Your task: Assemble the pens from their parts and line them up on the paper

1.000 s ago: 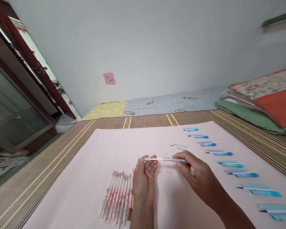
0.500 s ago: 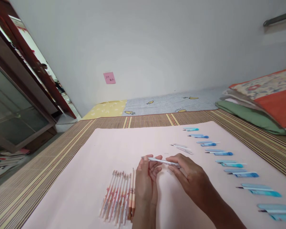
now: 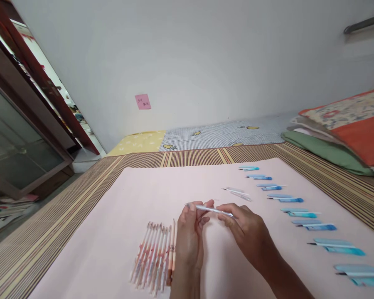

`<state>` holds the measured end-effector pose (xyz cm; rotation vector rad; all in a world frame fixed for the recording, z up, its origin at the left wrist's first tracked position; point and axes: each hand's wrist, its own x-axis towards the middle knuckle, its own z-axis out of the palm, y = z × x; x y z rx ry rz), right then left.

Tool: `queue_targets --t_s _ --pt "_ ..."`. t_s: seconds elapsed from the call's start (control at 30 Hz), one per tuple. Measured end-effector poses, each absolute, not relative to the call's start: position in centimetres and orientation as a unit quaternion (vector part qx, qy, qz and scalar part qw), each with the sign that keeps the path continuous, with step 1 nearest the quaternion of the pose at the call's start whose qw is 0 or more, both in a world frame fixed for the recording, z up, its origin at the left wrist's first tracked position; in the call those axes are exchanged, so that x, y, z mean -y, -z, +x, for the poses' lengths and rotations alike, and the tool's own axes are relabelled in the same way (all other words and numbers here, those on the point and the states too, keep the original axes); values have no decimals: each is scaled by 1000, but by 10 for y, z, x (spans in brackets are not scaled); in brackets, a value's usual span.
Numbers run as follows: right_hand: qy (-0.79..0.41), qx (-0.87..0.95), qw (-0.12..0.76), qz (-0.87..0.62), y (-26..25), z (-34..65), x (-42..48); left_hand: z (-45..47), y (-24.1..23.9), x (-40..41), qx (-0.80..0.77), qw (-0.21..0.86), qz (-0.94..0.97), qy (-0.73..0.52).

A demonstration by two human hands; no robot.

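Observation:
A thin pale-blue pen is held level between both hands above a pink sheet. My left hand pinches its left end, and my right hand grips its right end, fingers closed. Just left of my left wrist lies a neat row of several pink patterned pens. Loose clear pen parts rest beyond my right hand. Several blue pen sets, each laid out in separate parts, run in a line along the sheet's right side.
The pink sheet covers a striped woven mat. Folded blankets and a green pillow are stacked at right. A glass-fronted wooden cabinet stands at left, with a checked cloth and a pink sticky note on the wall behind.
The two pen pieces have been pushed together into one shorter pen, and my right hand has moved left toward my left hand. One more pink pen now lies beside the row.

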<state>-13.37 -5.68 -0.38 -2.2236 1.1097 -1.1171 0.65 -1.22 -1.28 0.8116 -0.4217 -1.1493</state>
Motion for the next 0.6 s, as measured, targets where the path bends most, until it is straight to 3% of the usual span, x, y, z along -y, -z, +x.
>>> queue_targets --t_s 0.07,0.13,0.33,0.47,0.53,0.6 --pt "358 -435 316 -763 0 -135 54 8 12 12 211 736 372 525" --pt "332 -441 361 -752 -4 -136 53 10 12 12 220 729 379 526" --pt "389 -332 151 -846 -1 -132 53 9 9 15 160 724 419 524" --pt "414 -288 126 -854 0 -133 53 8 10 16 126 717 421 541" --pt "409 -328 192 -830 0 -134 53 11 12 15 140 718 409 546" --pt "374 -381 331 -778 -1 -135 52 15 13 14 169 717 395 549"
